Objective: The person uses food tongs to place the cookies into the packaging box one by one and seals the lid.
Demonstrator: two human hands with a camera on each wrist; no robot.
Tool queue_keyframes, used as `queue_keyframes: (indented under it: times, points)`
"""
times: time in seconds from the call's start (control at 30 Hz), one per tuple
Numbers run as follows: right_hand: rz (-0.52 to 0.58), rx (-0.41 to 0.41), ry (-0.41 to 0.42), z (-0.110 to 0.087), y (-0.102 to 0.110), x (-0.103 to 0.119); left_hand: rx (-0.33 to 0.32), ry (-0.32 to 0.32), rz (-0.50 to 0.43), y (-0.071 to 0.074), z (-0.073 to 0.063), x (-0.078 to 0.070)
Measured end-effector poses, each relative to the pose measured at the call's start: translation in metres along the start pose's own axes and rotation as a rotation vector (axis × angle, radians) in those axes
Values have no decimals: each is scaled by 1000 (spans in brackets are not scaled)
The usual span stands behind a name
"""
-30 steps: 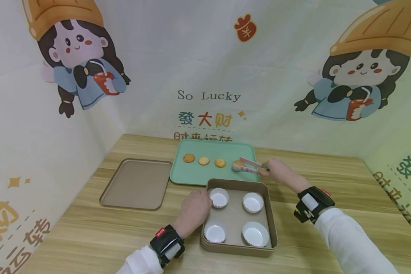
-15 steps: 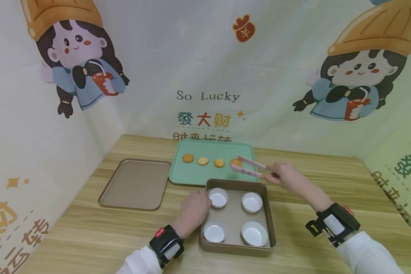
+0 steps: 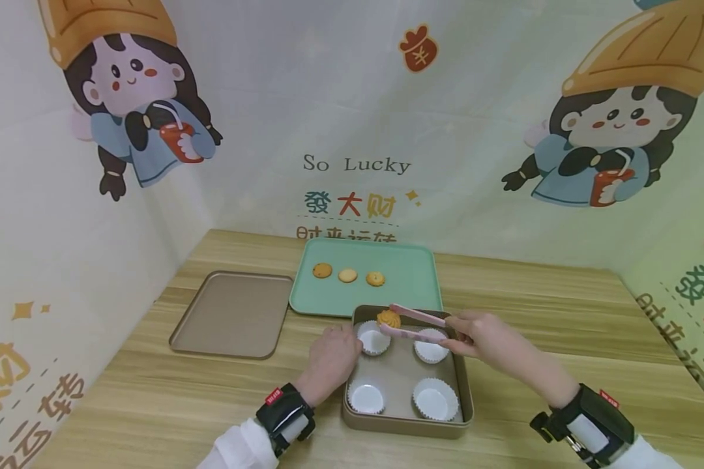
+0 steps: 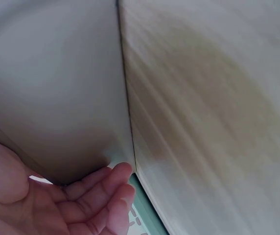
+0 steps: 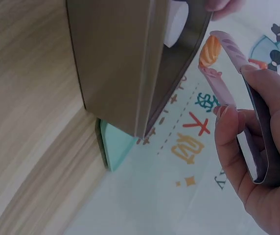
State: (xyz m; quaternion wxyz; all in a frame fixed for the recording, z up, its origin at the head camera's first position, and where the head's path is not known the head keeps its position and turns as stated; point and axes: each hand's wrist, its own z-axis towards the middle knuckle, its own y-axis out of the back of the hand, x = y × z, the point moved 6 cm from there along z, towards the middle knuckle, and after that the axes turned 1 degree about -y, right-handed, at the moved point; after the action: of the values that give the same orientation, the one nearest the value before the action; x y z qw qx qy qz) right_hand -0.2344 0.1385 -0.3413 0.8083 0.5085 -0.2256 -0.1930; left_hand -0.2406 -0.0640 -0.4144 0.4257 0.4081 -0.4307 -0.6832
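My right hand (image 3: 489, 335) holds a pair of pink-tipped tongs (image 3: 416, 335), which pinch a swirled golden cookie (image 3: 390, 318). The cookie hangs over the back left part of a square brown baking pan (image 3: 407, 426), near the back left white paper cup (image 3: 373, 339). In the right wrist view the tongs' metal bend lies in the palm, and the swirled cookie (image 5: 210, 52) sits between the tips. My left hand (image 3: 333, 358) grips the pan's left rim; its curled fingers (image 4: 96, 196) show at the pan's wall in the left wrist view.
Behind the pan, a mint-green tray (image 3: 410, 260) carries three cookies in a row, one of them a round cookie (image 3: 322, 270). A flat brown lid or tray (image 3: 231, 316) lies at the left. Other white paper cups (image 3: 436, 399) stand in the pan. A printed cloth (image 3: 258, 98) hangs behind.
The tongs have lifted the swirled cookie off the right end of the green tray and carried it toward me and slightly left, over the pan. My left hand stays on the rim.
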Motion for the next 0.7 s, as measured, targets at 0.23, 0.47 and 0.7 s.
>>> queue_keyframes:
  times: [0.23, 0.47, 0.7]
  points:
    - [-17, 39, 43, 4, -18, 3, 16, -3, 13, -1, 0, 1]
    - [4, 134, -32, 13, -30, 2, 18, 6, 12, 1, -1, 0]
    - [7, 182, -61, 17, -37, -1, 14, 17, -1, 0, -1, 1]
